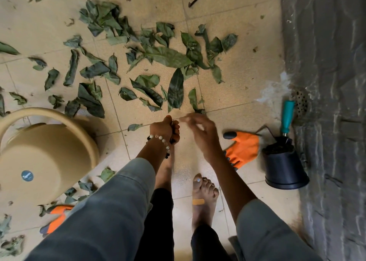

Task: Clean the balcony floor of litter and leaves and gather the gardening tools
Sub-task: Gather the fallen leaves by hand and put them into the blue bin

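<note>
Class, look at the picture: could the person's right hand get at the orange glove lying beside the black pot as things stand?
Probably yes. The right hand hangs loosely curled and seems to hold nothing, and the orange glove lies on bare tile just to its right, uncovered. The black pot stands beyond the glove, not between them.

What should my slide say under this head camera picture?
Two hands reach toward leaves on the balcony floor.

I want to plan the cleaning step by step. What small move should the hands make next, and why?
Probably the right hand, open and blurred just short of the leaves, should reach forward and pick up the nearest ones. The left hand is curled, seemingly around something dark, and the beige bucket stands beside it to receive them.
</note>
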{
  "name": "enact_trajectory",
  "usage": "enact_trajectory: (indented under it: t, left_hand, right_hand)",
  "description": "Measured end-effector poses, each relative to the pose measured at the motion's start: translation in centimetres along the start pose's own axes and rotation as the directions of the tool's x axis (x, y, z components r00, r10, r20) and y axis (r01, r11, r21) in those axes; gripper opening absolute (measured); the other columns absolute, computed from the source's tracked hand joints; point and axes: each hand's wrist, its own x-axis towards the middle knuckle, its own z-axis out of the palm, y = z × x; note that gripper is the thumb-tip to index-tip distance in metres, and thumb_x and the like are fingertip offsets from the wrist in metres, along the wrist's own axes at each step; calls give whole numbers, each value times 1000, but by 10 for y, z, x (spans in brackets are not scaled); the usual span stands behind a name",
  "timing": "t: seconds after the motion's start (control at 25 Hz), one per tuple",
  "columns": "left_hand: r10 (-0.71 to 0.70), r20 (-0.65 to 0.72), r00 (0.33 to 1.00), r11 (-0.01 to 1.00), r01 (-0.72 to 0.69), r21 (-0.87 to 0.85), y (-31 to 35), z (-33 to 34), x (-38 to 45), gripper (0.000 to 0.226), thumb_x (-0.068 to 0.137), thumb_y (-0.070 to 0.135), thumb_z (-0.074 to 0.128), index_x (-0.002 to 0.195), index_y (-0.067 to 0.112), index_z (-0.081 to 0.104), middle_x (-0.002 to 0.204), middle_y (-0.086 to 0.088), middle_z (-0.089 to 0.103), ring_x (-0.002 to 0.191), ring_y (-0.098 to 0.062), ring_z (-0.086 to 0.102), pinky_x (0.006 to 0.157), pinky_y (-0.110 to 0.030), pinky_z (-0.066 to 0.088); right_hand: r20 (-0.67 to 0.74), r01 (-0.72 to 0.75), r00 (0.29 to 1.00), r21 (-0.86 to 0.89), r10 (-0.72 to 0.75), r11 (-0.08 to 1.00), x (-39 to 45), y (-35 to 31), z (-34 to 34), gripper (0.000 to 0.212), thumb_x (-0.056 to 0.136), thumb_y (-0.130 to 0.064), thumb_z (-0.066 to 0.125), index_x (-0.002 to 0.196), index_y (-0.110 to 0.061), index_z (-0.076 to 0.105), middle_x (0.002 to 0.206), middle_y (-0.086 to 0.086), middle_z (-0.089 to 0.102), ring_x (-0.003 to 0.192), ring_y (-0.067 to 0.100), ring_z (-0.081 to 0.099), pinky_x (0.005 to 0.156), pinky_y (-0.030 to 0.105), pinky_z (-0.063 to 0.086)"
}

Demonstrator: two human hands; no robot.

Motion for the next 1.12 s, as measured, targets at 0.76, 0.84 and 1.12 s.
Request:
enact_trajectory:
  t: [0.76, 0.84, 1.12]
  left_hand:
    - [132, 4, 991, 976, -130, 172, 17, -51, 41, 43, 101, 34, 45, 76, 5, 63, 57, -3, 46, 33, -10, 36, 34, -15, 29]
    - [138, 9, 990, 973, -137, 183, 19, -52, 40, 46, 102, 36, 42, 77, 5, 65, 59, -4, 50, 41, -14, 39, 34, -17, 31]
    - [86, -4, 996, 995, -85, 45, 26, -21, -25, 29, 98, 16, 46, 82, -1, 63, 63, -13, 63, 44, -20, 60, 35, -18, 36]
  right_hand:
    - [-126, -110, 992, -711, 28, 695, 102, 14, 25, 25, 92, -13, 57, 114, -2, 57, 108, 20, 64, 102, 34, 59, 80, 34, 45]
    - [-111, -80, 994, -661, 9, 746, 98, 17, 18, 15, 89, -11, 62, 96, 1, 67, 96, 18, 68, 91, 31, 63, 72, 27, 41]
    - [34, -347, 938, 128, 346, 929, 28, -57, -14, 7, 80, -17, 73, 86, -13, 75, 82, 5, 74, 84, 20, 70, 83, 39, 55]
